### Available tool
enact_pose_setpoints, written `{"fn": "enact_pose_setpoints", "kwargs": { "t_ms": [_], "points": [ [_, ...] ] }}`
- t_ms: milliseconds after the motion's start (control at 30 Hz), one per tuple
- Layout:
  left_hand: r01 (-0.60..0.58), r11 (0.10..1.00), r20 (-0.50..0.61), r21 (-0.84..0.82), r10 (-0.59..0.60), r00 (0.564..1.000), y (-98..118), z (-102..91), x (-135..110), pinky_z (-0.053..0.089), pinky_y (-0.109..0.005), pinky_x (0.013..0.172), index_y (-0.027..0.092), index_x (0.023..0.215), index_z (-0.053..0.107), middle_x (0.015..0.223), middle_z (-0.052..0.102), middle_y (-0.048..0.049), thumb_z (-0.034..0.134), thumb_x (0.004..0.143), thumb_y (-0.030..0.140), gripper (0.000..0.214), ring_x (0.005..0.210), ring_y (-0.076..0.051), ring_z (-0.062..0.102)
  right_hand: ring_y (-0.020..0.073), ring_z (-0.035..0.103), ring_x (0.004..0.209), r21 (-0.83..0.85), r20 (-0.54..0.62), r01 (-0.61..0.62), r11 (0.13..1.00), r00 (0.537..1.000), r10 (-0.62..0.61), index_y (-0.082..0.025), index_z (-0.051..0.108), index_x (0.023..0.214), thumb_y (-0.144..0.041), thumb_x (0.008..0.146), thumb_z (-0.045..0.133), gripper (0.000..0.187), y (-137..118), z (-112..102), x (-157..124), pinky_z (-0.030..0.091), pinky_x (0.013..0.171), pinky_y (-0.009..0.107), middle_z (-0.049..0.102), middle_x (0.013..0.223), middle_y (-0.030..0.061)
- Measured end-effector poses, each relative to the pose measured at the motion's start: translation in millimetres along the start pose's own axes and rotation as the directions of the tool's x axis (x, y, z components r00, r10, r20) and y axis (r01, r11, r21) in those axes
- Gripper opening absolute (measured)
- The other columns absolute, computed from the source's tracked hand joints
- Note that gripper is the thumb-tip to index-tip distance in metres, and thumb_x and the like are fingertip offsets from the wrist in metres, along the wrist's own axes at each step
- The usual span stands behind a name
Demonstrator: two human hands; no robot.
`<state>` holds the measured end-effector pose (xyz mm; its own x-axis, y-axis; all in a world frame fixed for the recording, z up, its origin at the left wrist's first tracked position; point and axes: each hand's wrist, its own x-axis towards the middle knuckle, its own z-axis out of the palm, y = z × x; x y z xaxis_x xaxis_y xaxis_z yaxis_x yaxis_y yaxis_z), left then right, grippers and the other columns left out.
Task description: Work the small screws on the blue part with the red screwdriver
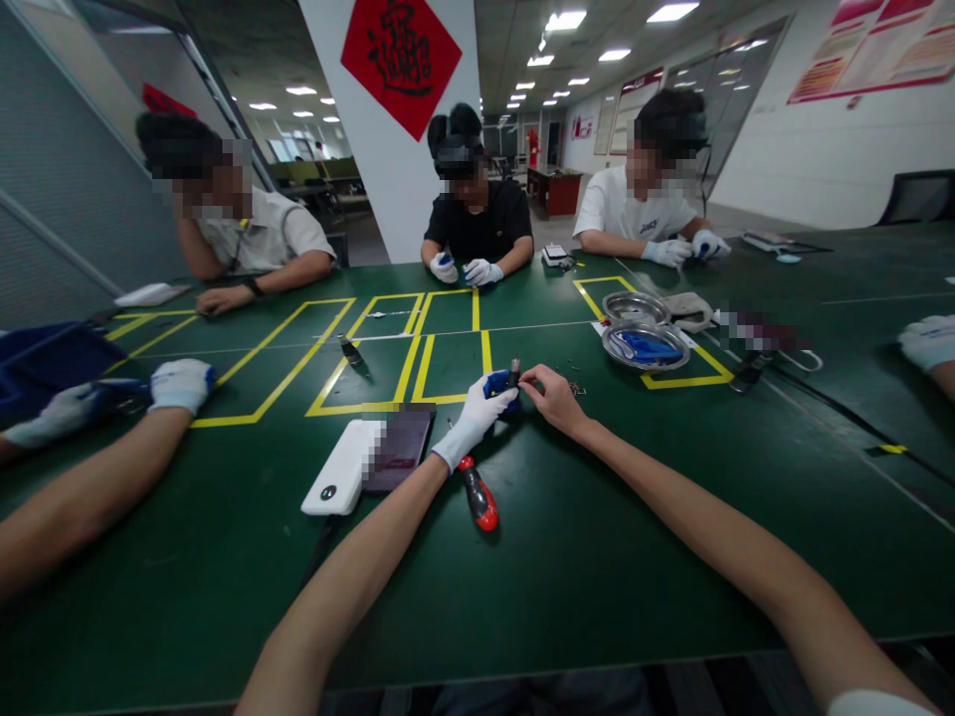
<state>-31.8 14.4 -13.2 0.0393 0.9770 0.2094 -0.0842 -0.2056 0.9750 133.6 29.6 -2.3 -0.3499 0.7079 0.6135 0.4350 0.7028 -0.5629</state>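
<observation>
My left hand (481, 413) wears a white and blue glove. Its fingers are closed around a small black cylindrical part with a metal tip (514, 372), held upright above the table. Bare, my right hand (556, 400) meets it from the right, thumb and forefinger pinched at the part's side; anything between those fingertips is too small to make out. Below my left wrist lies a red and black screwdriver (479, 497), its shaft partly hidden by the glove. Several tiny screws (576, 388) are scattered just beyond my right hand.
A white power bank (339, 469) and dark phone (403, 452) lie left of my forearm. Farther off are another black part (350, 351), metal bowls (646, 348), one holding blue material, and yellow tape outlines (258, 418). Co-workers' gloved hands (181, 385) rest around the green table (597, 577).
</observation>
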Motion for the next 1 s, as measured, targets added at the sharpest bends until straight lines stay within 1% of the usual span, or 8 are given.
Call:
{"fn": "enact_pose_setpoints", "kwargs": {
  "t_ms": [100,200,333,467,567,700,900,1000],
  "points": [
    [-0.003,1.000,-0.013,0.026,0.003,1.000,-0.1,0.1,0.5,0.049,-0.039,0.090,0.012,0.106,0.061,0.103,0.067,-0.0101,0.073,0.067,0.030,0.045,0.090,-0.020,0.063,0.0169,0.057,0.080,-0.078,0.017,0.021,0.997,1.000,-0.019,-0.018,0.058,0.091,-0.022,0.091,0.049,0.010,-0.9,-0.5,-1.9,0.046,0.077,0.030,0.059,0.088,0.0052],
    [0.002,0.999,-0.013,0.035,-0.002,1.000,0.2,0.3,0.1,0.049,-0.039,0.090,0.012,0.106,0.061,0.103,0.067,-0.0098,0.072,0.067,0.030,0.044,0.091,-0.020,0.062,0.0168,0.056,0.078,-0.133,0.016,0.003,0.991,1.000,-0.001,-0.018,0.056,0.092,-0.024,0.093,0.046,0.012,-2.0,-0.9,-3.1,0.044,0.076,0.030,0.058,0.088,0.0053],
    [-0.008,0.999,-0.004,0.042,0.008,1.000,-0.6,-0.7,-0.2,0.049,-0.038,0.089,0.013,0.107,0.060,0.103,0.067,-0.0093,0.072,0.068,0.030,0.044,0.091,-0.019,0.062,0.0162,0.055,0.075,-0.114,-0.013,-0.041,0.993,0.999,0.040,-0.018,0.056,0.089,-0.025,0.093,0.045,0.014,-0.7,-0.1,-2.3,0.044,0.073,0.028,0.058,0.086,0.0045],
    [0.009,1.000,0.004,0.026,-0.009,1.000,-0.9,-1.0,0.0,0.049,-0.039,0.090,0.013,0.107,0.060,0.103,0.066,-0.0093,0.072,0.068,0.031,0.045,0.091,-0.019,0.062,0.0160,0.055,0.074,-0.066,-0.023,-0.032,0.997,0.999,0.031,-0.018,0.057,0.088,-0.025,0.092,0.047,0.013,1.7,0.5,-1.1,0.044,0.070,0.028,0.059,0.084,0.0040],
    [0.014,1.000,0.006,0.009,-0.015,1.000,0.4,-0.1,-0.5,0.049,-0.040,0.091,0.012,0.106,0.060,0.103,0.067,-0.0099,0.073,0.068,0.031,0.044,0.091,-0.020,0.063,0.0159,0.055,0.073,-0.074,-0.018,-0.005,0.997,1.000,0.003,-0.018,0.056,0.089,-0.024,0.092,0.047,0.011,1.8,-0.5,-1.7,0.044,0.068,0.027,0.059,0.084,0.0042],
    [0.019,1.000,0.021,-0.001,-0.019,1.000,1.5,0.3,-1.4,0.049,-0.040,0.091,0.013,0.106,0.061,0.105,0.067,-0.0102,0.073,0.068,0.032,0.045,0.092,-0.020,0.063,0.0174,0.056,0.076,-0.203,0.028,0.065,0.977,0.998,-0.061,-0.019,0.058,0.094,-0.023,0.093,0.045,0.013,0.0,-3.5,-3.5,0.045,0.071,0.029,0.059,0.089,0.0063],
    [0.028,1.000,0.002,-0.010,-0.028,1.000,-1.9,-1.5,0.3,0.049,-0.040,0.091,0.012,0.105,0.062,0.103,0.068,-0.0103,0.074,0.067,0.032,0.044,0.090,-0.020,0.063,0.0216,0.059,0.092,-0.385,0.092,0.169,0.907,0.985,-0.144,-0.018,0.062,0.101,-0.022,0.096,0.040,0.023,-1.7,-6.7,-5.8,0.045,0.079,0.032,0.064,0.098,0.0106],
    [0.012,0.999,-0.009,-0.037,-0.012,1.000,-4.4,-2.0,2.0,0.049,-0.040,0.090,0.012,0.105,0.062,0.103,0.067,-0.0100,0.073,0.068,0.033,0.044,0.090,-0.019,0.063,0.0229,0.059,0.098,-0.424,0.126,0.210,0.881,0.977,-0.173,-0.018,0.062,0.108,-0.022,0.095,0.043,0.024,-1.4,-6.6,-6.9,0.045,0.081,0.033,0.064,0.107,0.0120]
  ]
}}
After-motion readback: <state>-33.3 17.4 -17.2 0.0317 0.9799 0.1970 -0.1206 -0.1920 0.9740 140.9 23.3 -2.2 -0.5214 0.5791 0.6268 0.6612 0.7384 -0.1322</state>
